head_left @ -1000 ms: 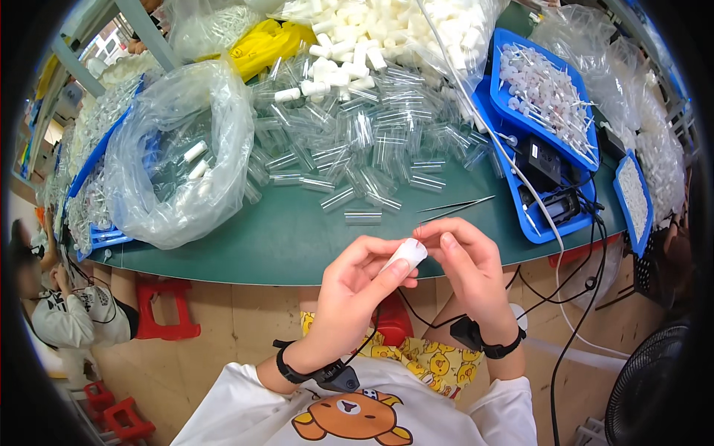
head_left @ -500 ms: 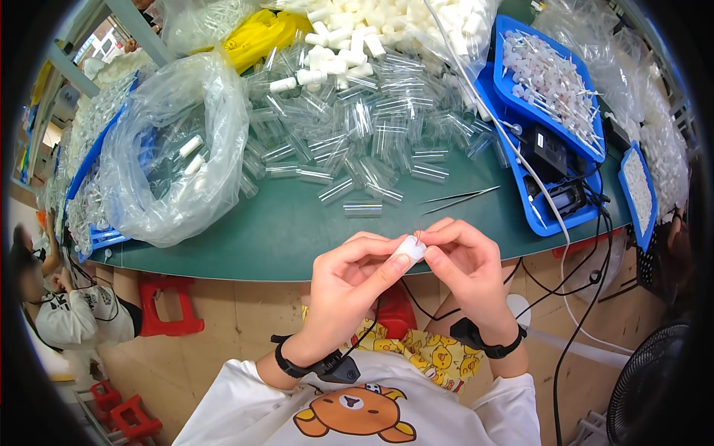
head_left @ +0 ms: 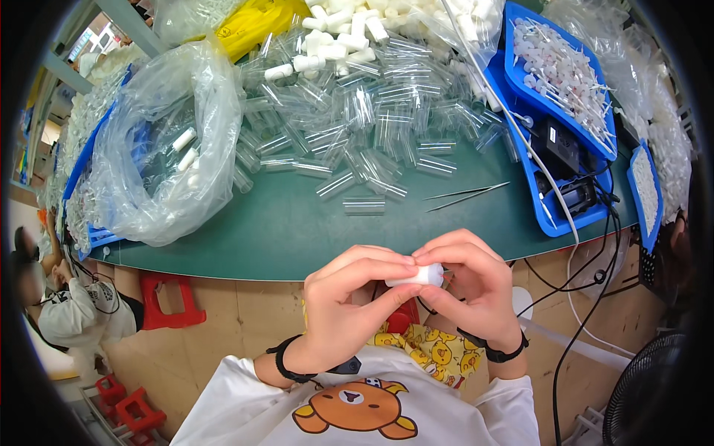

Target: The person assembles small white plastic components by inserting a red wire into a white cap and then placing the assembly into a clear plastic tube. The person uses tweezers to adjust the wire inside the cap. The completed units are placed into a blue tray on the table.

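Just off the table's front edge, both my hands meet around a small white cylinder (head_left: 427, 275) with a paler, rounded right end. My left hand (head_left: 346, 290) grips its left part between thumb and fingers. The fingertips of my right hand (head_left: 476, 290) pinch its right end and hide some of it. Beyond the hands, a pair of metal tweezers (head_left: 468, 195) lies on the green table (head_left: 282, 230). Several clear plastic tubes (head_left: 364, 206) lie loose and heaped farther back.
White cylinders (head_left: 331, 52) are piled at the back. An open clear plastic bag (head_left: 216, 197) holding a few white cylinders stands at left. Blue trays (head_left: 550, 227) at right carry white stemmed pieces (head_left: 565, 82) and black devices (head_left: 558, 152). A white cable (head_left: 547, 175) crosses there.
My hands have come slightly nearer to me, and the white cylinder has turned more level. The thin reddish wire that rose from its end no longer shows there.
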The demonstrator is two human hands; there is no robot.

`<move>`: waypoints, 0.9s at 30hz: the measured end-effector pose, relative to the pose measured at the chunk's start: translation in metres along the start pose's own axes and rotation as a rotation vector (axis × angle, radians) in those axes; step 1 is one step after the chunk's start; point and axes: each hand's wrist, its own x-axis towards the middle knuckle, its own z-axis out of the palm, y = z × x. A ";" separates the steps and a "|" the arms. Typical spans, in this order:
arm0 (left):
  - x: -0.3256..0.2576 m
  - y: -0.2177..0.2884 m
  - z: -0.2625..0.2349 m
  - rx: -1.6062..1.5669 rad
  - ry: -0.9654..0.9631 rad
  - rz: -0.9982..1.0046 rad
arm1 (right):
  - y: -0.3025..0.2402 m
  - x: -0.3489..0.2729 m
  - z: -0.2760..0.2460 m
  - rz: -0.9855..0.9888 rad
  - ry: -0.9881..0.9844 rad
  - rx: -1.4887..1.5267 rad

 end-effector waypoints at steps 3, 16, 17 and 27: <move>0.003 -0.005 0.000 0.036 -0.032 0.073 | 0.001 0.001 -0.004 -0.053 0.016 -0.152; 0.027 -0.020 -0.012 0.829 0.135 0.084 | 0.008 -0.008 -0.016 -0.129 0.303 -0.252; 0.028 -0.025 -0.011 0.855 0.127 0.049 | 0.009 -0.007 -0.013 -0.142 0.310 -0.228; 0.015 -0.011 -0.012 0.282 -0.089 -0.115 | 0.018 -0.003 0.008 -0.176 0.407 -0.108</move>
